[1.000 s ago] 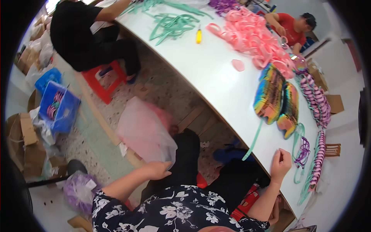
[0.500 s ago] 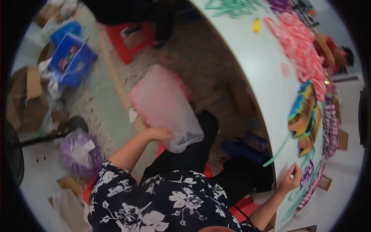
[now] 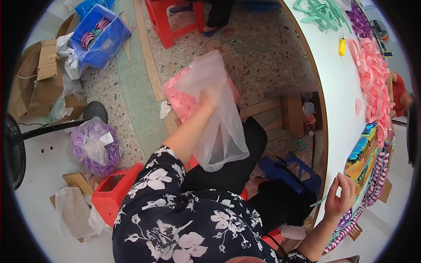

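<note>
My left hand (image 3: 209, 101) reaches in at the mouth of a translucent plastic bag (image 3: 223, 144), over pink bands (image 3: 182, 98) in its far part. The film veils the fingers. The bag's near end spreads over my leg. On the right, my right hand (image 3: 342, 199) is at the table's edge, thumb and forefinger curled together in a pinch; whatever sits between them is too small to make out. A thin green strip (image 3: 319, 203) sticks out beside that hand. Just past the fingers lies a shiny gold and blue sequined piece (image 3: 362, 160).
Pink bands (image 3: 370, 79), green strips (image 3: 322, 15) and a yellow-handled tool (image 3: 341, 46) lie on the white table (image 3: 315, 41). To my left are a purple-filled bag (image 3: 95, 147), a red stool (image 3: 116, 190), a blue bin (image 3: 98, 41) and a black fan (image 3: 16, 151).
My left hand has gone from the bag's near edge forward into it. My right hand has risen slightly along the table toward the sequined piece. The whole view has shifted.
</note>
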Available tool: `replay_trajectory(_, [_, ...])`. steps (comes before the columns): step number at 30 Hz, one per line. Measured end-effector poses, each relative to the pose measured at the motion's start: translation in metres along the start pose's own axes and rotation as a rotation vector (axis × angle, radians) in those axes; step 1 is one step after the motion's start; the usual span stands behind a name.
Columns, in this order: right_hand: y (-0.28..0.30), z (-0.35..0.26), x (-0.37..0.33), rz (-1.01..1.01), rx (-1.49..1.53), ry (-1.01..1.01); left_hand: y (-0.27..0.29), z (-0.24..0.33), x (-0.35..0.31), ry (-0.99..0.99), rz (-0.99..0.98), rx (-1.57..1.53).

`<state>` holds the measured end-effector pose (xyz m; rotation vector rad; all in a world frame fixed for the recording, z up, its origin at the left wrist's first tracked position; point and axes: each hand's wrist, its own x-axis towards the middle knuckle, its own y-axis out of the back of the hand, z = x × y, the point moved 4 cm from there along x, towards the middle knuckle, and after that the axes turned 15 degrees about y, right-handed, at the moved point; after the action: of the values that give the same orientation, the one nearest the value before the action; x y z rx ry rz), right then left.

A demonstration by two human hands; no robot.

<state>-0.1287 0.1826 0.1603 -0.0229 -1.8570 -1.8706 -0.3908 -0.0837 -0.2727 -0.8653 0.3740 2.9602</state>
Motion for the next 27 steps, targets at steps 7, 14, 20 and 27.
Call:
replay_trajectory(7, [-0.032, 0.009, 0.001, -0.071, 0.113, -0.056, -0.108, 0.099, -0.054, -0.357, -0.280, 0.376])
replay_trajectory(14, [-0.052, 0.027, -0.009, -0.052, 0.266, -0.389, -0.092, -0.080, 0.009, 0.500, -0.108, -0.480])
replay_trajectory(20, [-0.051, 0.029, -0.017, -0.196, 0.187, -0.285, 0.052, -0.162, 0.051, 0.664, 0.403, -0.454])
replay_trajectory(27, [-0.042, 0.031, -0.026, -0.306, 0.246, -0.289, 0.100, -0.111, 0.072, 0.255, 0.488, 0.419])
